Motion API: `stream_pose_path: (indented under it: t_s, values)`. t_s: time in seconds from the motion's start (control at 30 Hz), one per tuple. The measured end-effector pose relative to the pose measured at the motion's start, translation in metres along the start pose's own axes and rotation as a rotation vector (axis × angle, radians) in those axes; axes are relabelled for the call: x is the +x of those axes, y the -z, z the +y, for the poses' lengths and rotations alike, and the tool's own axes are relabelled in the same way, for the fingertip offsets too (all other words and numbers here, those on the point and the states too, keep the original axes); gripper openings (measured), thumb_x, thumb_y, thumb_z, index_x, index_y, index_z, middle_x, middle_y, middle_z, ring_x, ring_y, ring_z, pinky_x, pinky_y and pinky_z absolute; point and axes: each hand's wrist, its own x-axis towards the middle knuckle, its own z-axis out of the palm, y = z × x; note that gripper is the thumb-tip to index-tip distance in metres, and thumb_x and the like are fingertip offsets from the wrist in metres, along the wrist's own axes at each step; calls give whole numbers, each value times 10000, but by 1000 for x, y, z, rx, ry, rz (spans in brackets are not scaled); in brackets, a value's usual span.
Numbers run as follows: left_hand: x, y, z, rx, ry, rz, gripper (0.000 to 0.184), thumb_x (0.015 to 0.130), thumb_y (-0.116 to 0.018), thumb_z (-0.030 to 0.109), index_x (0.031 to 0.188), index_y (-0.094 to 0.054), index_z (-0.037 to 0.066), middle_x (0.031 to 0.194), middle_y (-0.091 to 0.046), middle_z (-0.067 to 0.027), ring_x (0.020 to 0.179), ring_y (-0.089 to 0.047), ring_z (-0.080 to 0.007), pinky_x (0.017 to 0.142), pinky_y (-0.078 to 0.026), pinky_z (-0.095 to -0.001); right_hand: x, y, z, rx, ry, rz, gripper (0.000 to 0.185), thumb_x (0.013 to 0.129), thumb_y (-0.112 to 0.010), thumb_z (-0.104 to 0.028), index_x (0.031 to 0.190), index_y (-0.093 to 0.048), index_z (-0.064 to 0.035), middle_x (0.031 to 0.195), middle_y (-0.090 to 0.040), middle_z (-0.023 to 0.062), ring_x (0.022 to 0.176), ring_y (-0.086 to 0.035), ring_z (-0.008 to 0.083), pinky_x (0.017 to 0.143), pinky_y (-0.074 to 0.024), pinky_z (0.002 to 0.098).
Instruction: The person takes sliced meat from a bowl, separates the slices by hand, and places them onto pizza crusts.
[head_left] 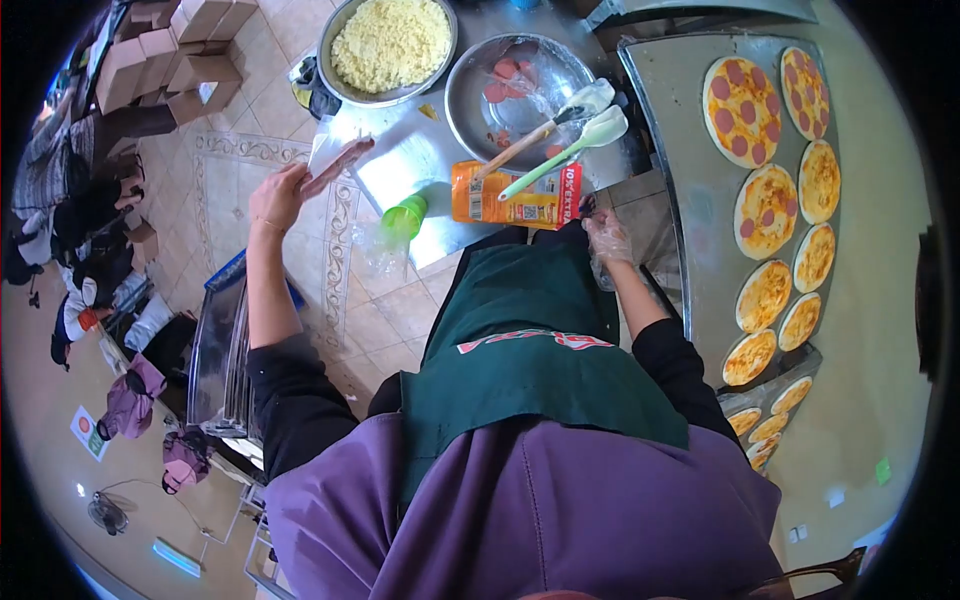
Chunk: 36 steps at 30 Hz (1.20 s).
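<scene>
My left hand [279, 198] is closed on a stack of pinkish-brown meat slices [338, 168], held out over the left edge of the metal table [378, 160]. My right hand [607, 238] wears a clear plastic glove and is low beside the right end of an orange package [515, 205]; its fingers do not show clearly. A steel bowl [462, 110] with a few round sausage slices [508, 80] stands in front of me. Two spatulas, one with a wooden handle [515, 150] and one pale green [570, 150], lie across the bowl's rim and the package.
A bowl of grated cheese [390, 45] stands at the far left of the table. A green cup [404, 216] lies near its front edge with clear plastic [380, 250]. Several pizzas [742, 112] lie on the surface [690, 200] at right. Cardboard boxes [150, 60] and stacked trays [215, 350] are at left.
</scene>
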Motion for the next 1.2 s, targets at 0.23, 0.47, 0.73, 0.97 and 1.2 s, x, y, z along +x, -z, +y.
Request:
stream_pose_path:
  t_s: [0.23,0.47,0.73,0.97,1.2]
  values:
    - [25,-111,8,-77,-106,-158,184,878,-536,233,1020,-653,226,1069,-640,-16,954,-621,-247,759,-504,-381,-10,-3,-4,-34,-1,-77,552,772,-660,-298,1224,-520,-13,1132,-608,211,1052,-595,325,916,-458,392]
    - [65,-151,35,154,-167,-408,236,858,-569,302,1078,-653,288,1118,-622,17,984,-619,-235,778,-509,-399,-21,4,-16,-116,-25,-99,560,781,-642,-304,1257,-507,-42,1172,-586,242,1093,-571,365,945,-440,418]
    - [124,-112,113,-521,-237,-256,180,764,-562,53,909,-651,-3,827,-670,-113,749,-637,-250,702,-487,-326,-28,5,-1,-207,-6,-99,514,818,-648,-299,1240,-519,-35,1076,-638,176,923,-642,240,827,-490,337]
    - [181,-136,209,14,-344,-253,585,746,-511,26,1324,-426,-9,1390,-397,-161,1298,-352,-326,1072,-329,-354,-44,17,-17,-185,-34,-107,490,813,-612,-324,1200,-551,-29,1065,-637,191,985,-610,333,883,-466,405]
    - [208,-174,227,-87,-369,176,747,791,-515,34,1457,-180,85,1502,-165,-189,1356,-253,-358,1112,-263,-382,-51,18,-5,-84,-116,-125,467,812,-612,-305,1178,-570,-18,966,-656,188,842,-638,284,804,-490,372]
